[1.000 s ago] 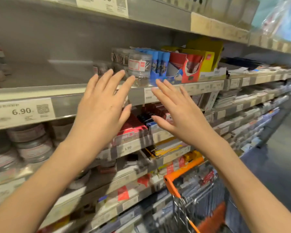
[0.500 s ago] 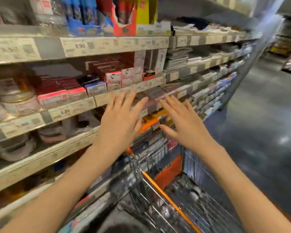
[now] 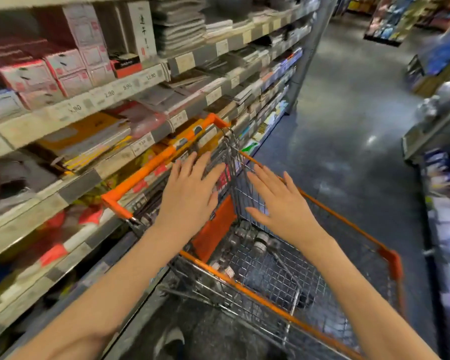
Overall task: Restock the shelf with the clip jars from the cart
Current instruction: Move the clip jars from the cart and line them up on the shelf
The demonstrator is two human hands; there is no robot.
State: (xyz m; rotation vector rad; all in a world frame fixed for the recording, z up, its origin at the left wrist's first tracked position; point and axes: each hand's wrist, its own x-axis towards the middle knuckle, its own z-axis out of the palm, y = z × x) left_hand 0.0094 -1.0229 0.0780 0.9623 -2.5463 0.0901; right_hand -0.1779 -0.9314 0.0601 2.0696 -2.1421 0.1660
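A wire shopping cart with orange rim [image 3: 244,289] and orange handle [image 3: 151,165] stands beside the shelf. Several clear clip jars [image 3: 260,242] lie on the cart's mesh floor, near the orange seat flap. My left hand [image 3: 190,196] hovers above the cart's near end, fingers straight and spread, holding nothing. Over the basket, my right hand [image 3: 283,203] is also flat and empty, just above the jars. The shelf where the jars go is out of view above.
Stationery shelves [image 3: 88,105] with boxes, notebooks and price tags run along the left, close to the cart. The grey aisle floor [image 3: 348,126] stretches ahead on the right. Another display rack [image 3: 439,178] lines the right edge.
My view has swung down from the upper shelf to the cart. Both empty hands have dropped from the shelf front to above the cart's basket.
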